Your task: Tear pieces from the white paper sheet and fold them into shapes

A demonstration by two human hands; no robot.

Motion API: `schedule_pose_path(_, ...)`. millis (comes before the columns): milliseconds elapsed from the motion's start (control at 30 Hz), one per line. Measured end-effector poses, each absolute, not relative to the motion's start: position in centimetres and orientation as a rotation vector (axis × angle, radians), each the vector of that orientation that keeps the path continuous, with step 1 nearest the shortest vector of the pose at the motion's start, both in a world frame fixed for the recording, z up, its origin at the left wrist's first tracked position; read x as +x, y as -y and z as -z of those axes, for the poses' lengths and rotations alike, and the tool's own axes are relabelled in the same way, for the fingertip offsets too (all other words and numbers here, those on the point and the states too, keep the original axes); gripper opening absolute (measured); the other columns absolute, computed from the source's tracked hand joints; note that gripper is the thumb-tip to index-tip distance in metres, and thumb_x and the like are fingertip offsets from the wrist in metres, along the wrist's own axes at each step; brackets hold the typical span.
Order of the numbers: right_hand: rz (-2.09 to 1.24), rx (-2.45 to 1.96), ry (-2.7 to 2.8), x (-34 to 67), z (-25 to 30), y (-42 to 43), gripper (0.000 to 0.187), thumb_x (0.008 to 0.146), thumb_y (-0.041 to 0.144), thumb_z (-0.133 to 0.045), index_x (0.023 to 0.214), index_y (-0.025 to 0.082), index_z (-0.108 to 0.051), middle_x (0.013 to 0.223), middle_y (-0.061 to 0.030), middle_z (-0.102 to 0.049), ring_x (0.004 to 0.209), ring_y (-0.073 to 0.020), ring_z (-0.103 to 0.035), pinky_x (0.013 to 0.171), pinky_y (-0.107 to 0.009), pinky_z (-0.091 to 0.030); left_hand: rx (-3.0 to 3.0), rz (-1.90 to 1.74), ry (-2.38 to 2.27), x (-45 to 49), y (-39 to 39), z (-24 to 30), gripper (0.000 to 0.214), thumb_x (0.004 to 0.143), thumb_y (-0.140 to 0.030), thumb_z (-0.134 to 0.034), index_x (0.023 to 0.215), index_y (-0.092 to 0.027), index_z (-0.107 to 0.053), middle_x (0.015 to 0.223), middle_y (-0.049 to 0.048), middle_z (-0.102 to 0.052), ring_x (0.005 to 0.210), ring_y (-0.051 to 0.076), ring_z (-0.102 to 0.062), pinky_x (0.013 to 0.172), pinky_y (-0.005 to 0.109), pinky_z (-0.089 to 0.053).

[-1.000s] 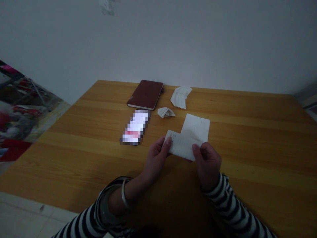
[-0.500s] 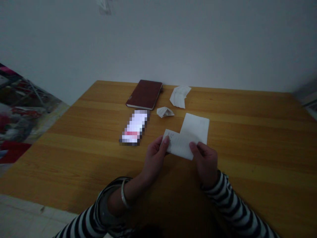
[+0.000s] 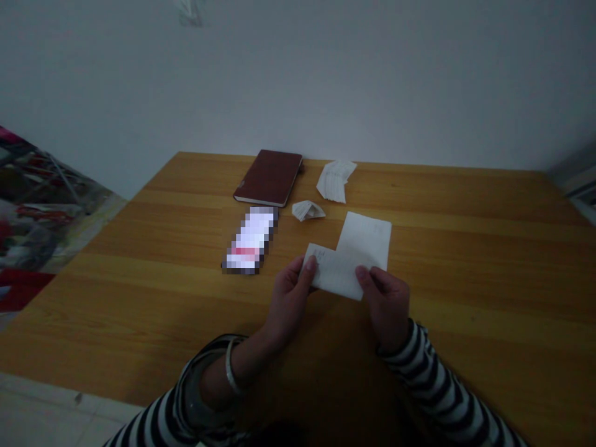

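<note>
Both my hands hold one white sheet of paper (image 3: pixel 351 254) just above the wooden table (image 3: pixel 465 248). My left hand (image 3: pixel 288 301) pinches its left edge between thumb and fingers. My right hand (image 3: pixel 386 304) grips its lower right part, thumb on top. The sheet is partly folded, so a narrow strip sticks out to the left below a wider upper right part. Faint writing shows near the left corner.
Beyond the sheet lie a small folded paper piece (image 3: pixel 308 210), a larger folded paper (image 3: pixel 335 180), a dark red notebook (image 3: pixel 269 177) and a lit phone (image 3: pixel 250 240). A white wall runs behind the table. Cluttered colourful items (image 3: pixel 32 205) lie on the floor at the left.
My hands and the sheet have drifted slightly up and to the left in view. The grip looks the same, and the right thumb sits a little higher on the paper.
</note>
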State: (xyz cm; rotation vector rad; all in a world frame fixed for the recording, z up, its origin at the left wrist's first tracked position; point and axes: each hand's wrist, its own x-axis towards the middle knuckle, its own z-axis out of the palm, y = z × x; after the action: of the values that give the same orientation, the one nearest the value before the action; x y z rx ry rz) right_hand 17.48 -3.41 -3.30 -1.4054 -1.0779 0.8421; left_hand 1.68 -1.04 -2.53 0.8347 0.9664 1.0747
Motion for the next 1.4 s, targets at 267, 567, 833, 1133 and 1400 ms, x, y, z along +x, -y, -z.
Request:
schedule_pose_path(267,-0.837,-1.397,1.081,17.48,3.18,3.42,0.048,0.085,0.041,-0.063,0.051,0.021,-0.036,0.052,0.0070,-0.024,0.048,-0.0075,-0.023,0.041,-0.021,-0.021,0.855,-1.066,-0.977,1.70,1.01,2.52,0.028,0.091,-0.041,-0.059,0.103,-0.017,-0.068,0.090,0.0062,-0.071,0.077,0.016,-0.064,0.069,0.026,-0.051)
schedule_pose_path(567,-0.839,-1.403,1.090,17.63,3.52,3.40,0.048,0.085,0.041,-0.062,0.051,0.021,-0.035,0.053,0.0070,-0.024,0.049,-0.0073,-0.024,0.042,-0.022,-0.020,0.852,-1.071,-0.995,1.81,0.98,2.68,0.030,0.091,-0.042,-0.059,0.101,-0.015,-0.068,0.087,0.0064,-0.070,0.075,0.015,-0.063,0.067,0.025,-0.051)
schedule_pose_path(833,-0.838,-1.381,1.071,17.46,3.36,3.32,0.046,0.085,0.038,-0.063,0.051,0.021,-0.036,0.053,0.0069,-0.025,0.049,-0.0073,-0.023,0.042,-0.022,-0.019,0.857,-1.059,-1.005,1.80,1.02,2.55,0.029,0.091,-0.041,-0.060,0.101,-0.016,-0.068,0.090,0.0067,-0.071,0.076,0.015,-0.064,0.068,0.026,-0.051)
schedule_pose_path(1133,-0.815,-1.390,1.070,17.71,3.72,3.50,0.046,0.085,0.038,-0.064,0.051,0.020,-0.037,0.052,0.0068,-0.026,0.048,-0.0070,-0.025,0.042,-0.022,-0.019,0.858,-1.062,-0.992,1.79,1.05,2.73,0.029,0.091,-0.041,-0.059,0.101,-0.016,-0.068,0.086,0.0061,-0.070,0.076,0.015,-0.063,0.066,0.024,-0.050)
schedule_pose_path(1400,-0.818,-1.400,1.083,17.67,3.79,3.56,0.047,0.085,0.038,-0.064,0.051,0.020,-0.037,0.053,0.0067,-0.026,0.049,-0.0071,-0.025,0.042,-0.021,-0.022,0.900,-1.063,-1.009,1.76,1.07,2.63,0.028,0.092,-0.041,-0.058,0.099,-0.016,-0.067,0.085,0.0052,-0.068,0.073,0.014,-0.061,0.067,0.024,-0.050)
